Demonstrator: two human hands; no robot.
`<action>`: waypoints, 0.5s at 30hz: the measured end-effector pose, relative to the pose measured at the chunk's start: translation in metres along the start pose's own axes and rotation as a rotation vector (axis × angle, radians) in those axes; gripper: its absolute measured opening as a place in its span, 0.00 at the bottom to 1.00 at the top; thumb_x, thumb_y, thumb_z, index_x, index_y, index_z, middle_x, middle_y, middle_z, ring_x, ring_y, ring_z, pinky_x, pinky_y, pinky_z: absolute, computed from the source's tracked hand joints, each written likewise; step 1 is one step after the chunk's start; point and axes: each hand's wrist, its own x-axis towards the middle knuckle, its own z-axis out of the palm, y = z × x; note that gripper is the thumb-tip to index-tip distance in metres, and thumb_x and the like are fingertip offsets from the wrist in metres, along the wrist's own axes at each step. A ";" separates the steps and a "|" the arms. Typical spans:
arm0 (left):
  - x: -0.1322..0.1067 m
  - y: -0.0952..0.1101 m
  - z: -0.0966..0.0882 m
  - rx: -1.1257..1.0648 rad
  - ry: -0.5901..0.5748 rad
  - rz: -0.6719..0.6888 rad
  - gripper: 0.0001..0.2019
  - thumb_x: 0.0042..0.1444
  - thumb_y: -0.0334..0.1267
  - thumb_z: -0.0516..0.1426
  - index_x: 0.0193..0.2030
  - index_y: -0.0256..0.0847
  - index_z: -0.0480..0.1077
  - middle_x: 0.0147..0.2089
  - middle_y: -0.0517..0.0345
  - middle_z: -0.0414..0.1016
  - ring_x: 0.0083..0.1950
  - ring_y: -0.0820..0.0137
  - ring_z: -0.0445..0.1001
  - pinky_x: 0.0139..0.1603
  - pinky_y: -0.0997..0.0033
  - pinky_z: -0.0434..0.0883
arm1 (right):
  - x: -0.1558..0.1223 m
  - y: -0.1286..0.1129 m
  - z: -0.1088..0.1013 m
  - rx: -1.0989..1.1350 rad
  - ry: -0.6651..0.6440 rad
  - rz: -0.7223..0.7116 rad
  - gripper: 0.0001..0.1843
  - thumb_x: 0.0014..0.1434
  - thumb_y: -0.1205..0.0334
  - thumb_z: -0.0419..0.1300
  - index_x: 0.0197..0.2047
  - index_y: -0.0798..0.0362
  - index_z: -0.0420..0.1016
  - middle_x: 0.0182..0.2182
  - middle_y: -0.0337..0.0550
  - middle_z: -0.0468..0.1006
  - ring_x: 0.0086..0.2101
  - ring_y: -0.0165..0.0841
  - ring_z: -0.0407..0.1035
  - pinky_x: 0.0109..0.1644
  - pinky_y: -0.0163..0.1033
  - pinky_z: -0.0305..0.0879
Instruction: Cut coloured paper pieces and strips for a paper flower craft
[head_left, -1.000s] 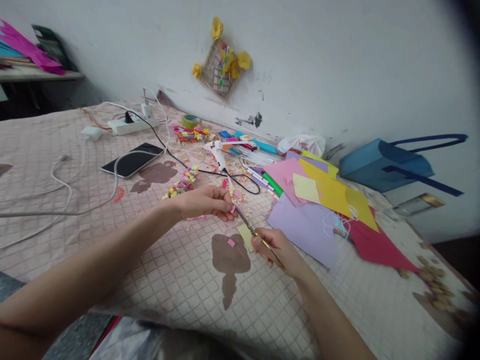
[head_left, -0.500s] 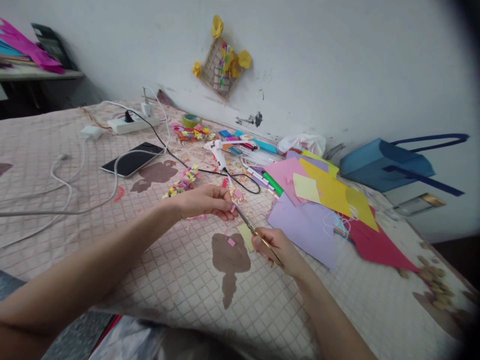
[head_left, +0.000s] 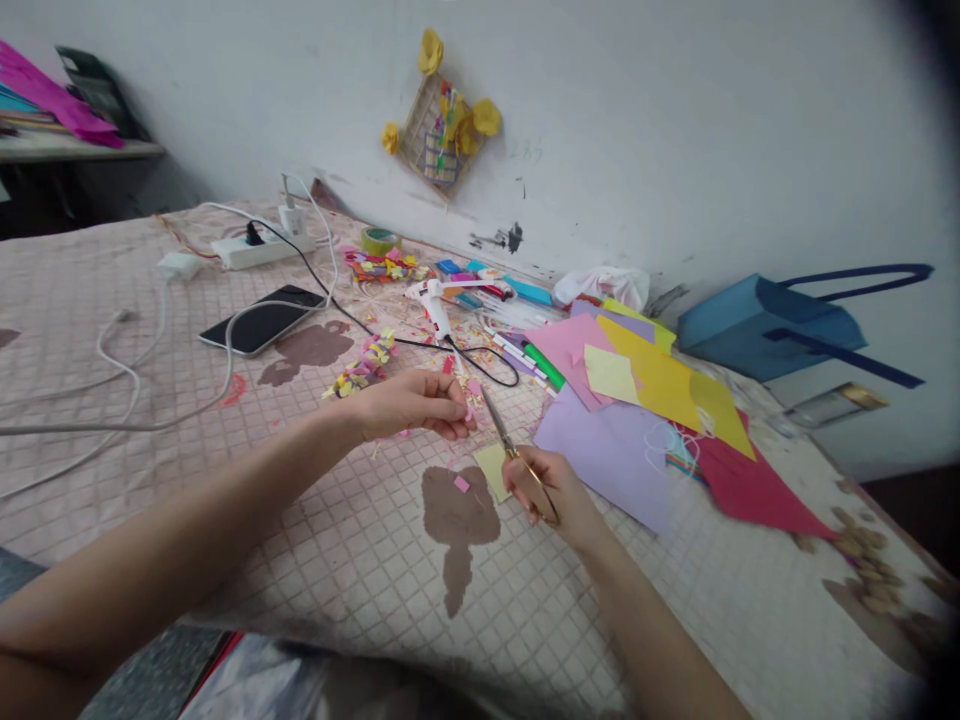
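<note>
My right hand [head_left: 546,488] is closed round the gold handles of a pair of scissors [head_left: 498,420], whose blades point up and away. My left hand [head_left: 420,403] pinches a small piece of pink paper [head_left: 470,416] between thumb and fingers, just left of the blades. On the cloth below the hands lies a little pink paper square [head_left: 461,484]. Beside it a pale yellow paper piece [head_left: 491,470] is partly covered by my right hand. Behind my left wrist rests a strand of pink and yellow paper bits [head_left: 365,362].
A white glue gun [head_left: 433,308] with a black cord stands among paper scraps. Coloured paper sheets [head_left: 600,450] and a green marker [head_left: 545,367] lie to the right, by a blue bag [head_left: 765,330]. To the left are a tablet [head_left: 262,320], cables and a power strip [head_left: 259,248].
The scissors have swung slightly, their tips moving right and away from the pink paper piece in my left hand. My left hand stays nearly in place.
</note>
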 end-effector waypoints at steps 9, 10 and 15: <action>0.001 -0.016 0.044 0.173 0.237 0.114 0.08 0.50 0.38 0.59 0.29 0.34 0.67 0.26 0.62 0.68 0.28 0.78 0.67 0.30 0.78 0.66 | 0.007 0.000 0.021 0.292 0.233 -0.014 0.14 0.51 0.53 0.60 0.33 0.54 0.67 0.15 0.30 0.62 0.16 0.23 0.55 0.19 0.29 0.51; 0.001 -0.017 0.046 0.178 0.249 0.110 0.08 0.49 0.38 0.59 0.29 0.34 0.67 0.26 0.62 0.68 0.28 0.78 0.66 0.29 0.79 0.66 | 0.008 0.000 0.022 0.302 0.242 -0.023 0.13 0.51 0.53 0.60 0.32 0.54 0.66 0.15 0.30 0.62 0.16 0.22 0.55 0.19 0.29 0.51; 0.001 -0.023 0.049 0.148 0.228 0.068 0.09 0.49 0.39 0.59 0.31 0.35 0.66 0.26 0.62 0.66 0.27 0.77 0.66 0.25 0.78 0.68 | 0.010 0.001 0.024 0.299 0.272 -0.028 0.11 0.52 0.54 0.59 0.29 0.54 0.65 0.15 0.30 0.62 0.15 0.22 0.56 0.18 0.29 0.50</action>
